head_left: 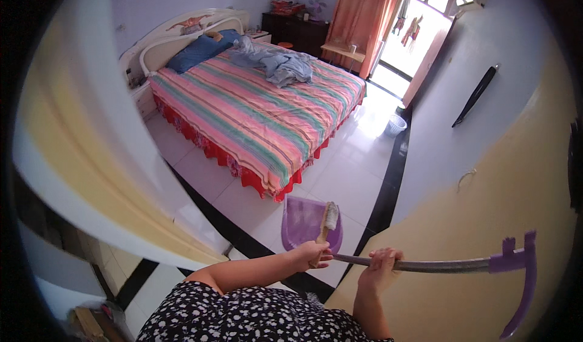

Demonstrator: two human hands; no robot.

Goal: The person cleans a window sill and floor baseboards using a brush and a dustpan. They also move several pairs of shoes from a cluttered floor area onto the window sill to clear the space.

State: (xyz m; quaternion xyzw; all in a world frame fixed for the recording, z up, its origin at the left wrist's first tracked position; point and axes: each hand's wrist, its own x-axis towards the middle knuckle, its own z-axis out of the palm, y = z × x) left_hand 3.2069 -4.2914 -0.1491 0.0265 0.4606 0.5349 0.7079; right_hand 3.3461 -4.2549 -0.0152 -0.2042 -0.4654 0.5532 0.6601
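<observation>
Standing in a doorway, looking down into a bedroom. Left hand [311, 257] at six o'clock, closed around the wooden handle of a small brush [328, 218], bristle head pointing up toward twelve. Right hand [381, 264] just beside it toward three o'clock, wrapped around a grey metal pole [425, 264] running out level to the right. At the pole's far end, toward four o'clock, a purple plastic handle [523, 269] curving downward. Just above the hands, hanging over the white tiled floor [346, 172], a purple dustpan [303, 223], with the brush head lying against its upper right edge. Both forearms coming in from the lower edge over a black dress with white spots.

Beyond the dustpan, toward eleven o'clock, a bed [261, 111] with a striped cover in pink, green and orange and a red skirt. On it near twelve o'clock, a crumpled pale blue blanket [282, 65], and a blue pillow [200, 50] at the white headboard. Orange curtain [358, 20] at one o'clock beside a bright open door. Small white basket [395, 124] on the floor near two o'clock.
</observation>
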